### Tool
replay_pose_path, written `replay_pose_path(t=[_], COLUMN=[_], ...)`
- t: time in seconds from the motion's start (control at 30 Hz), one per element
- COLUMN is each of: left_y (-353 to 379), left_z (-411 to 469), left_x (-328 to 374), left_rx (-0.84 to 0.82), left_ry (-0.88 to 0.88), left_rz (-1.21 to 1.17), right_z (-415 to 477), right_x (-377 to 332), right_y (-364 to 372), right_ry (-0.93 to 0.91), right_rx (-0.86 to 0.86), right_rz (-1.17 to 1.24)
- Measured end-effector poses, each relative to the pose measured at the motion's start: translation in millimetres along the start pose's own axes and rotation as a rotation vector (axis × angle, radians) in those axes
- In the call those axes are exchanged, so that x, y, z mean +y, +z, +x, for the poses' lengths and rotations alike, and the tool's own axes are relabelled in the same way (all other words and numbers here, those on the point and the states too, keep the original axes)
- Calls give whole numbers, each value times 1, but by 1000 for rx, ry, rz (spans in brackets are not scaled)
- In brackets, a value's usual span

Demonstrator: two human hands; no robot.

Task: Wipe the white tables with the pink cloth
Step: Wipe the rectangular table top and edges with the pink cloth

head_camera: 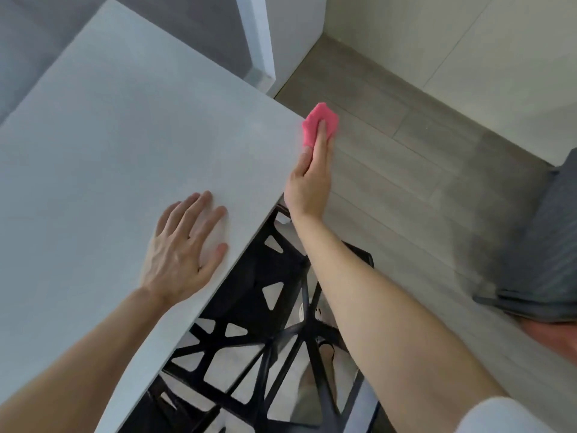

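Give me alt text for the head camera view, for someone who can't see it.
The right hand presses a pink cloth against the side edge of a white table near its corner, while the left hand rests flat on top. A black openwork chair stands under the table on a wood-look floor.

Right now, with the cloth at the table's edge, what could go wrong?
1. The pink cloth sits at the edge of the white table near its corner, pressed by the right hand with straight fingers, not gripped; it might slip to the floor.
2. The left hand rests flat close to the edge above the black chair; it could slide off.
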State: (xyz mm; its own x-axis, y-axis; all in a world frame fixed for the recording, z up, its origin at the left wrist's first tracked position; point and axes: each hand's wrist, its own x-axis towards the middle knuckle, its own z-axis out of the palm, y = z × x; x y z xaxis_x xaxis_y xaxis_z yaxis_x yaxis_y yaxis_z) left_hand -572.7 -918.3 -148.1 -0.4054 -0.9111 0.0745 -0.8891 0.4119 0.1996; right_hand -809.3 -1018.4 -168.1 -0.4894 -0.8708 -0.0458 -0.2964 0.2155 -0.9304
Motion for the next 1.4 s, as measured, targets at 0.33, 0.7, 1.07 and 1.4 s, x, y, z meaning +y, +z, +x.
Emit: replay_pose_path(t=[0.33,0.7,1.07,1.4], left_y=[2,5,8,8], left_z=[-1,0,0,-1], left_x=[3,1,1,1], left_rx=[62,88,125,161], left_ry=[-4,-9,10,27], left_rz=[-41,-53,-48,-77], right_z=[-136,-116,-26,-124], right_x=[12,-12,-4,4], right_y=[-11,30,27,18], right_ry=[-107,103,120,85], right_rx=[-291,195,245,70], right_rz=[-16,149,99,108])
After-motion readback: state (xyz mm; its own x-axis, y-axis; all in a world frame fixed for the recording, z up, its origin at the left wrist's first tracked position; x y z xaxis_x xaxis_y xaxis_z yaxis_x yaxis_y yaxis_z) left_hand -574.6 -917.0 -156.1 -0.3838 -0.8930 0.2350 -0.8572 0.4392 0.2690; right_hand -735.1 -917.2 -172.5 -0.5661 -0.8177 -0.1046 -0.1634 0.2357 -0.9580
